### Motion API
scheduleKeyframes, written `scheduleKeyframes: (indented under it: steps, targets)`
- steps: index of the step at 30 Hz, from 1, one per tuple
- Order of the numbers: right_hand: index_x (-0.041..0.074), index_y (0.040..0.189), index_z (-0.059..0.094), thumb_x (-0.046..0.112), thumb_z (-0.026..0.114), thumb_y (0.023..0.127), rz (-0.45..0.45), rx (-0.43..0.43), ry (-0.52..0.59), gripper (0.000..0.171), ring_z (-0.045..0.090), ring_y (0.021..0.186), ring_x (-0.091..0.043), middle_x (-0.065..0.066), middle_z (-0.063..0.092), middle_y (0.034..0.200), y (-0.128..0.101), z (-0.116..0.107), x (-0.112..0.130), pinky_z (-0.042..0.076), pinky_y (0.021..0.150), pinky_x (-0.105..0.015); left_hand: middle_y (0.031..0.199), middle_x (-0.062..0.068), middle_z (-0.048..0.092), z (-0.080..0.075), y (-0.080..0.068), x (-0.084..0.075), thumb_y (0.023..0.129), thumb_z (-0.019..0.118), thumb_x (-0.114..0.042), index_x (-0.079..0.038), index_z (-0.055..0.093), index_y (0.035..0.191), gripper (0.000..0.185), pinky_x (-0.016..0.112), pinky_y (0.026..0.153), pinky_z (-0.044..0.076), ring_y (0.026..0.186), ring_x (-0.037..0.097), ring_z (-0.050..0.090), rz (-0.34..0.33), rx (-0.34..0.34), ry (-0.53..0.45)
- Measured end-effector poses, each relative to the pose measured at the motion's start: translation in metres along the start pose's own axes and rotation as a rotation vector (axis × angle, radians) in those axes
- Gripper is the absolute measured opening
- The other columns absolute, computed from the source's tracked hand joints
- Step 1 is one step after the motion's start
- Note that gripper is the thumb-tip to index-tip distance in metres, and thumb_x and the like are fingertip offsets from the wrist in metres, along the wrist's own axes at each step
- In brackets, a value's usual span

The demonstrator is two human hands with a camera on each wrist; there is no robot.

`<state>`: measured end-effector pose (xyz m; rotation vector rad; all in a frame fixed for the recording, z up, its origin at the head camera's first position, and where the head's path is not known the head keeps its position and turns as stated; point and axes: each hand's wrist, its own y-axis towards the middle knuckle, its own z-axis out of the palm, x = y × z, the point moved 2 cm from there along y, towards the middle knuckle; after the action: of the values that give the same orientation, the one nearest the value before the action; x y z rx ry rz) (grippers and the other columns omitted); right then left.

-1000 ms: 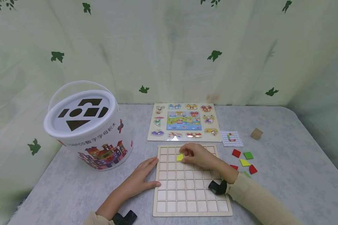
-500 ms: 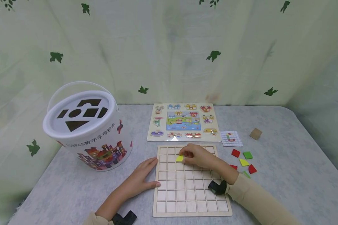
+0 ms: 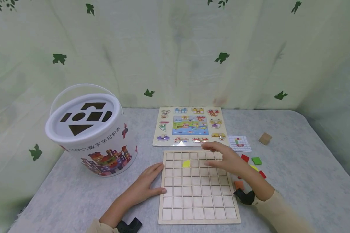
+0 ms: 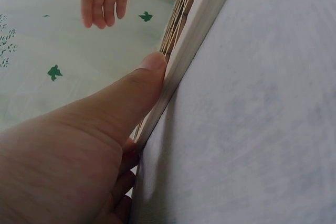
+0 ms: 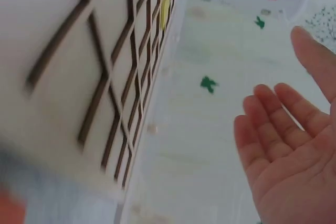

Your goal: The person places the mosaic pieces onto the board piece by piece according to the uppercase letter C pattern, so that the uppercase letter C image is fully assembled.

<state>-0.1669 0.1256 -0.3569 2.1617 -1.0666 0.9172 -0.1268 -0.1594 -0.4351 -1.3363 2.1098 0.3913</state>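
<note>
With the left hand (image 3: pixel 147 183) and right hand (image 3: pixel 226 158) wide, nudging the board's (image 3: pixel 197 203) left edge could jolt the yellow tile (image 3: pixel 186 163)

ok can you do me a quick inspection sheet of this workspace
Surface: mottled grey tabletop, flat.
Job's things: wooden grid board; yellow piece in its second row from the top, third column from the left; loose coloured pieces to its right, partly hidden by the arm; pattern card beyond them.
Clutter: lidded bucket at left, picture puzzle behind the board, small wooden block.
Hands: left hand touches the board's left edge; right hand is above the board, holding nothing.
Cables: nothing seen.
Surroundings: pale curtain with green prints.
</note>
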Motion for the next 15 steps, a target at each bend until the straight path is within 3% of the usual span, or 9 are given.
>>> scheduleKeyframes:
  steps: [3,8,15]
  targets:
    - [0.014,0.117,0.045,0.023,0.064,0.072,0.011,-0.076,-0.026,0.05,0.041,0.105,-0.015,0.003,0.045,0.116,-0.013,-0.015,-0.009,0.036,0.083,-0.039,0.134,-0.006,0.015,0.0,0.0,0.0,0.068,0.054,-0.053,-0.02,0.019,0.133,0.08,0.044,0.093,0.019,0.121,0.017,0.013,0.002,0.002,-0.004]
    - [0.02,0.118,0.044,0.032,0.065,0.069,0.07,-0.174,-0.122,0.055,0.039,0.106,-0.012,0.007,0.045,0.115,-0.031,-0.03,-0.045,0.038,0.081,-0.039,0.134,-0.006,0.015,0.0,0.001,0.001,0.069,0.054,-0.053,-0.02,0.019,0.133,0.08,0.043,0.094,0.019,0.121,0.016,0.013,0.007,-0.001,-0.003]
    - [0.015,0.118,0.044,0.034,0.065,0.069,0.202,-0.204,-0.146,0.056,0.039,0.106,-0.016,0.001,0.046,0.115,-0.05,-0.037,-0.084,0.035,0.082,-0.043,0.134,-0.006,0.016,0.001,0.001,0.002,0.069,0.054,-0.053,-0.02,0.019,0.133,0.08,0.043,0.094,0.019,0.121,0.016,0.013,0.008,0.0,0.003]
